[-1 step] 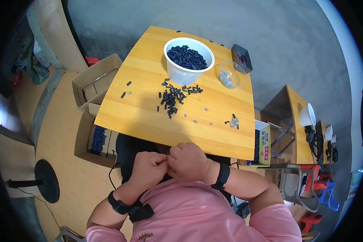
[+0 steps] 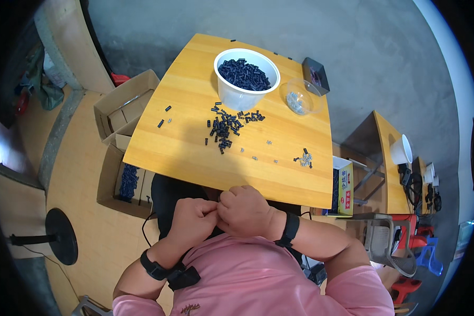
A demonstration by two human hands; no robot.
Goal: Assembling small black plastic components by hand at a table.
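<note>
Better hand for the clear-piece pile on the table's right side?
Probably the right hand: it's nearer the clear pieces, while the left hand sits farther left. Both meet near the table.

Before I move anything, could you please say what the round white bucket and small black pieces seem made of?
Round white bucket: probably plastic, smooth, satin, given its even colour and rounded rim.
Small black elongated pieces: likely plastic, possibly coated metal, slightly shiny with faint highlights.

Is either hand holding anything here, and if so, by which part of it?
It cannot be told: the left hand and the right hand are curled in close together, hiding anything that may be between them.
</note>
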